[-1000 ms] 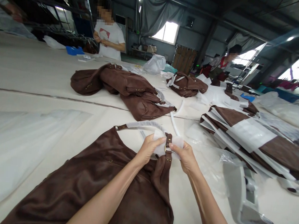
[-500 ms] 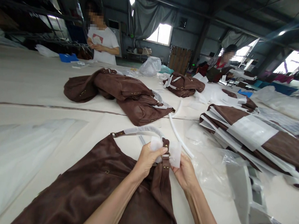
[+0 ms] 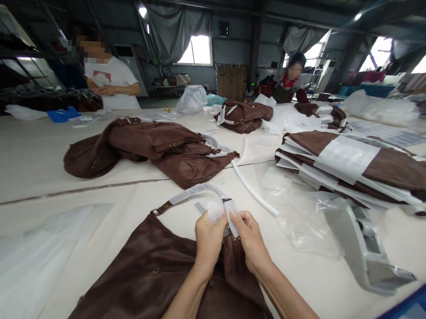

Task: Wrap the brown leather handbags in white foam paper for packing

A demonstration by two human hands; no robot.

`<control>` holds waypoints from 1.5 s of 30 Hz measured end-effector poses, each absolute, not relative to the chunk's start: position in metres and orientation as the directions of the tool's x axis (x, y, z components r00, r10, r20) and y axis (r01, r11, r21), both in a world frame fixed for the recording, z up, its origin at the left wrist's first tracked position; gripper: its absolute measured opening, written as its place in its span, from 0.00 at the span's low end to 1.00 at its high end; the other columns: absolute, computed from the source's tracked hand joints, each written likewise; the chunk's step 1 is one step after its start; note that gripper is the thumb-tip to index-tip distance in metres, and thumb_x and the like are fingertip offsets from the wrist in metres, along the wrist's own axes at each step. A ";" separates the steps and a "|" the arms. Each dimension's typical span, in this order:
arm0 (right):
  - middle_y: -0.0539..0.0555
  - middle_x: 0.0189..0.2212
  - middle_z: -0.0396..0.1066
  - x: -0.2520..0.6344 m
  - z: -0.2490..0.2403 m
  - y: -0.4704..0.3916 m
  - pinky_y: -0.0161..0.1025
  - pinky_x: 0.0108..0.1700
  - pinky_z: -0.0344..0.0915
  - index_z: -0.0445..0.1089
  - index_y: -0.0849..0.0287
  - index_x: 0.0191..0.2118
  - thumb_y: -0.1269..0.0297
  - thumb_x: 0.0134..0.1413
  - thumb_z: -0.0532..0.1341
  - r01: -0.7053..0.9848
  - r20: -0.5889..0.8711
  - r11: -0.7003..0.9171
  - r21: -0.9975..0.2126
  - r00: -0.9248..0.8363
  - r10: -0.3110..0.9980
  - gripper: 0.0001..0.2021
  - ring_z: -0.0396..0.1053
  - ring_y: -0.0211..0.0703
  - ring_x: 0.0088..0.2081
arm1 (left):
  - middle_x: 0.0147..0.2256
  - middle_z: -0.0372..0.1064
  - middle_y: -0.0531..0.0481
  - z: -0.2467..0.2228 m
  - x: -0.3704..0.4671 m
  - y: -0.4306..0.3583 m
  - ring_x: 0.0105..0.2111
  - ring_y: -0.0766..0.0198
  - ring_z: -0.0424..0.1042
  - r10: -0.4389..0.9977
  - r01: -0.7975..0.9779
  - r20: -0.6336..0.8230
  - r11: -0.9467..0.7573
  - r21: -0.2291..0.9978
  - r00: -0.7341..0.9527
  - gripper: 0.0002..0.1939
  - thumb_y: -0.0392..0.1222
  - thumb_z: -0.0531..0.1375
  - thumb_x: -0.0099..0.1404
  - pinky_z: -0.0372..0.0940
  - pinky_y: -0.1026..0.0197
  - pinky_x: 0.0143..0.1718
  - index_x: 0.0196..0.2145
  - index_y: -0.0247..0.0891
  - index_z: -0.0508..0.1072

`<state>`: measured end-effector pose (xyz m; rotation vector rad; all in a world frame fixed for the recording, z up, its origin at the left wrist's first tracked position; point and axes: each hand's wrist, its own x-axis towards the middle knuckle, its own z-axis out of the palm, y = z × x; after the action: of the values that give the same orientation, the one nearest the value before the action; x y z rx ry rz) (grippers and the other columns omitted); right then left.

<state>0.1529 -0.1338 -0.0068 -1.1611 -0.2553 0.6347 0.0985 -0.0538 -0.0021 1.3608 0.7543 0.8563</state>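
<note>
A dark brown leather bag (image 3: 146, 265) lies in front of me, its strap (image 3: 197, 192) wrapped in pale translucent material and arched on the table. At the strap's right end, a white paper piece (image 3: 232, 219) covers the buckle area. My left hand (image 3: 211, 235) pinches the paper on the left side of the strap. Against the right side, my right hand (image 3: 250, 237) presses the folded paper with thumb and fingers. The metal ring is mostly hidden under the paper.
Beyond are brown bags (image 3: 156, 147), a white tube (image 3: 254, 192) and a bag stack with white sheets (image 3: 348, 159). A grey tape dispenser (image 3: 368, 253) and clear plastic (image 3: 302, 226) lie right, a translucent sheet (image 3: 25, 259) left. Two people (image 3: 113, 80) are across the table.
The paper's right part has been folded over the strap's front, covering the buckle. My right hand has moved in closer to my left. The view has shifted to the right.
</note>
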 end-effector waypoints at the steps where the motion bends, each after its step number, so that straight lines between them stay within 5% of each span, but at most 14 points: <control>1: 0.44 0.22 0.58 0.151 -0.007 -0.131 0.35 0.30 0.56 0.61 0.57 0.26 0.41 0.44 0.68 -0.333 -0.137 0.239 -0.912 0.798 0.587 0.25 0.55 0.36 0.26 | 0.23 0.67 0.54 -0.002 0.097 -0.054 0.25 0.66 0.64 0.866 -0.076 0.029 0.010 0.997 0.499 0.13 0.47 0.67 0.53 0.62 0.66 0.27 0.27 0.34 0.73; 7: 0.45 0.23 0.57 0.152 -0.013 -0.128 0.36 0.31 0.56 0.61 0.56 0.26 0.39 0.45 0.66 -0.280 -0.101 0.235 -0.931 0.814 0.572 0.25 0.55 0.37 0.27 | 0.27 0.72 0.51 0.007 0.086 -0.045 0.29 0.62 0.70 0.833 -0.141 0.014 0.076 0.987 0.552 0.15 0.50 0.66 0.55 0.65 0.65 0.31 0.30 0.34 0.76; 12: 0.44 0.21 0.54 0.155 -0.013 -0.131 0.36 0.29 0.53 0.57 0.55 0.24 0.39 0.44 0.66 -0.276 -0.098 0.270 -0.922 0.844 0.527 0.26 0.51 0.36 0.26 | 0.25 0.74 0.44 0.013 0.084 -0.036 0.29 0.55 0.74 0.667 -0.109 -0.251 0.448 0.887 0.701 0.23 0.57 0.64 0.53 0.68 0.60 0.30 0.33 0.31 0.78; 18: 0.44 0.21 0.54 0.146 -0.015 -0.126 0.35 0.28 0.52 0.58 0.55 0.24 0.39 0.46 0.64 -0.209 -0.045 0.260 -0.943 0.851 0.523 0.24 0.52 0.36 0.25 | 0.38 0.78 0.43 -0.005 0.089 -0.060 0.41 0.52 0.75 0.710 -0.257 0.020 0.228 0.939 0.704 0.20 0.50 0.67 0.56 0.69 0.57 0.45 0.40 0.32 0.78; 29: 0.48 0.25 0.67 0.141 -0.015 -0.124 0.38 0.34 0.57 0.62 0.54 0.28 0.52 0.59 0.56 0.101 0.095 0.007 -0.995 0.908 0.409 0.14 0.63 0.41 0.29 | 0.46 0.76 0.40 -0.002 0.091 -0.076 0.52 0.51 0.71 0.734 -0.150 -0.067 0.226 0.963 0.675 0.27 0.61 0.61 0.62 0.63 0.54 0.58 0.45 0.34 0.78; 37: 0.49 0.25 0.69 0.139 -0.013 -0.129 0.39 0.33 0.56 0.62 0.54 0.30 0.53 0.59 0.54 0.159 0.086 -0.121 -0.980 0.883 0.461 0.11 0.64 0.42 0.27 | 0.38 0.76 0.44 0.001 0.094 -0.079 0.44 0.54 0.73 0.770 -0.218 -0.120 0.321 0.922 0.627 0.24 0.58 0.68 0.53 0.67 0.57 0.50 0.37 0.33 0.77; 41: 0.47 0.25 0.67 0.134 -0.014 -0.128 0.37 0.33 0.57 0.63 0.54 0.30 0.56 0.58 0.57 0.118 0.099 -0.010 -0.993 0.873 0.478 0.09 0.62 0.39 0.28 | 0.31 0.74 0.49 0.002 0.097 -0.079 0.36 0.58 0.74 0.790 -0.277 -0.169 0.395 0.876 0.590 0.20 0.54 0.69 0.51 0.69 0.60 0.42 0.31 0.34 0.75; 45: 0.47 0.23 0.66 0.136 -0.010 -0.132 0.36 0.33 0.59 0.66 0.56 0.28 0.57 0.50 0.63 -0.111 -0.008 0.152 -0.982 0.831 0.556 0.10 0.60 0.38 0.28 | 0.30 0.76 0.46 0.006 0.096 -0.079 0.34 0.57 0.75 0.780 -0.312 -0.136 0.395 0.864 0.611 0.20 0.54 0.67 0.55 0.69 0.61 0.38 0.32 0.32 0.76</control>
<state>0.1364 -0.1316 -0.0103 -1.3405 -0.3998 0.4972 0.0960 -0.0792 0.0063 0.9214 0.5897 0.7451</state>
